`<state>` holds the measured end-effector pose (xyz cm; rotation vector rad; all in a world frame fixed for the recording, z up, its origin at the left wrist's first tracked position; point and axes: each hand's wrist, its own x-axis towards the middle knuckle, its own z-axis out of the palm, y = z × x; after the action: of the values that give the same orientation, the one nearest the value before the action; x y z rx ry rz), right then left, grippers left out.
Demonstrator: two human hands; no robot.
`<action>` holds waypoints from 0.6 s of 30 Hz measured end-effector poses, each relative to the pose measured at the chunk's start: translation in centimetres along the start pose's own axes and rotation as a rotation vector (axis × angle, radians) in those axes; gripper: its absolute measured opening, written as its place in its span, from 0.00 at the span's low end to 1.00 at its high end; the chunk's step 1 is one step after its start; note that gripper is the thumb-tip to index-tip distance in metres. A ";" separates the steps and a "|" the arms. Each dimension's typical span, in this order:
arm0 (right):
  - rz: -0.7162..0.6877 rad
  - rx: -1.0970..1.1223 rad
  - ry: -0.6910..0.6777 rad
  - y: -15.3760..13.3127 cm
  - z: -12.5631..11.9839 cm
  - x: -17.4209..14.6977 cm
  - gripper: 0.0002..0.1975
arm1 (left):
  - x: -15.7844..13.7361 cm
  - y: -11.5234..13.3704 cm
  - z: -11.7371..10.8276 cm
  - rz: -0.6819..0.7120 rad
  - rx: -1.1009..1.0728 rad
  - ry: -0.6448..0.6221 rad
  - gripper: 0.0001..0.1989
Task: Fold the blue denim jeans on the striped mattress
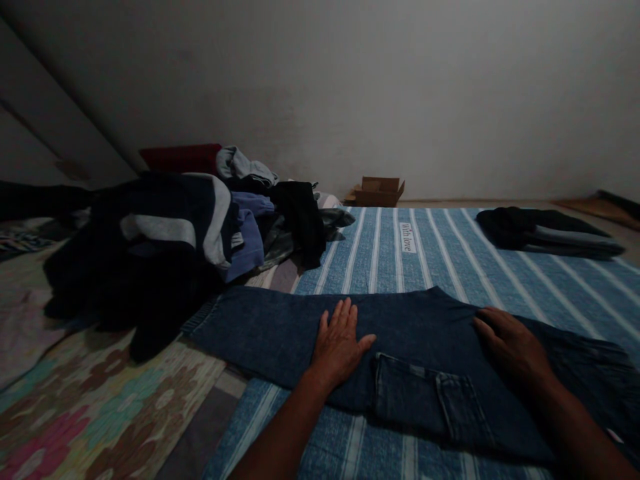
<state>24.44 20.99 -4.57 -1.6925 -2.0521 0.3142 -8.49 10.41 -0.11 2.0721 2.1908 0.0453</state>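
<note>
A pair of dark blue jeans (280, 327) lies lengthwise across a blue striped sheet (340, 267), one leg laid over the other. On its near side shows a patch pocket (410, 393). My left hand (340, 340) rests flat on the leg part, fingers stretched out and thumb apart, gripping nothing. Toward the waist end, my right hand (515, 343) lies on the denim near its far edge. Its fingers are bent and partly hidden from view, so whether they pinch the cloth cannot be made out. The gathered waist (595, 367) reaches the right side.
A heap of loose clothes (165, 233) rises at the left, beside a floral cover (130, 413). Dark folded clothes (545, 233) lie at the far right of the sheet. By the wall (440, 100) stands an open cardboard box (379, 193).
</note>
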 end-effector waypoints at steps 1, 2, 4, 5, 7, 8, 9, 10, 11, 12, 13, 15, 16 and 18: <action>-0.002 0.003 0.003 0.0 0.0 0.0 0.31 | 0.0 0.0 0.0 0.001 -0.002 0.002 0.35; -0.005 0.005 0.007 0.0 0.1 0.0 0.31 | 0.0 0.0 0.1 0.004 -0.005 0.005 0.35; -0.012 0.003 0.012 0.0 0.0 0.0 0.31 | 0.0 -0.1 0.2 0.008 -0.009 0.013 0.35; -0.016 0.001 0.010 0.0 0.0 0.0 0.31 | 0.0 -0.1 0.2 0.009 -0.009 0.017 0.35; -0.019 -0.003 0.005 -0.1 -0.1 -0.1 0.31 | 0.0 -0.1 0.2 0.007 -0.007 0.022 0.35; -0.020 -0.003 0.001 -0.1 -0.2 -0.1 0.31 | 0.0 -0.1 0.2 0.004 -0.006 0.022 0.35; -0.020 -0.001 -0.003 -0.1 -0.2 -0.1 0.30 | 0.0 -0.1 0.2 0.002 -0.005 0.020 0.35; -0.018 0.000 -0.005 -0.2 -0.3 -0.1 0.30 | 0.0 0.0 0.1 0.002 -0.004 0.017 0.35; -0.016 0.000 -0.004 -0.2 -0.3 0.0 0.30 | 0.0 0.0 0.0 0.002 -0.006 0.014 0.35; -0.016 0.000 -0.004 -0.1 -0.2 0.0 0.30 | 0.0 0.0 0.0 0.002 -0.007 0.011 0.35; -0.018 0.000 -0.002 -0.1 -0.2 0.0 0.30 | 0.0 0.0 -0.1 0.002 -0.009 0.010 0.35; -0.021 0.001 0.005 0.0 -0.1 0.0 0.29 | 0.0 0.0 -0.3 0.001 -0.010 0.007 0.34; -0.024 0.004 0.007 0.1 0.0 0.0 0.28 | 0.0 0.0 -0.4 -0.002 -0.009 0.004 0.34; -0.028 0.011 0.017 0.2 0.1 0.0 0.28 | -0.2 0.1 -0.6 -0.005 -0.011 -0.004 0.33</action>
<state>24.55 20.99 -4.73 -1.6528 -2.0567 0.3004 -8.43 10.29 0.51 2.0590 2.1892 0.0525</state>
